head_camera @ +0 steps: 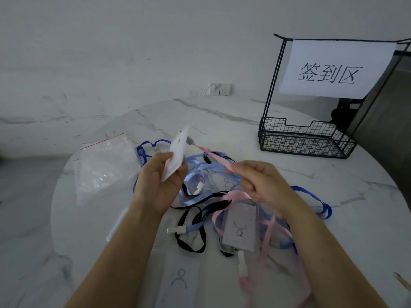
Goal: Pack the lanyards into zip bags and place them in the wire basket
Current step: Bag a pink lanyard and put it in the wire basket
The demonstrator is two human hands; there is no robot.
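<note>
My left hand [159,183] holds a white badge card [178,155] raised above the table. A pink lanyard strap [216,157] runs from the card's clip to my right hand [262,182], which pinches it. Under both hands lies a tangled pile of lanyards [206,196] in dark blue, light blue, black and pink, with clear badge holders [241,230] among them. A heap of clear zip bags [104,165] with a red seal line lies at the left. The black wire basket [304,141] stands at the back right, apart from my hands.
A white paper sign [333,67] with printed characters hangs on the basket's tall frame. The round marble table [233,116] ends at a curved edge on the left. A wall socket [220,89] sits low on the wall behind. A dark object stands behind the basket.
</note>
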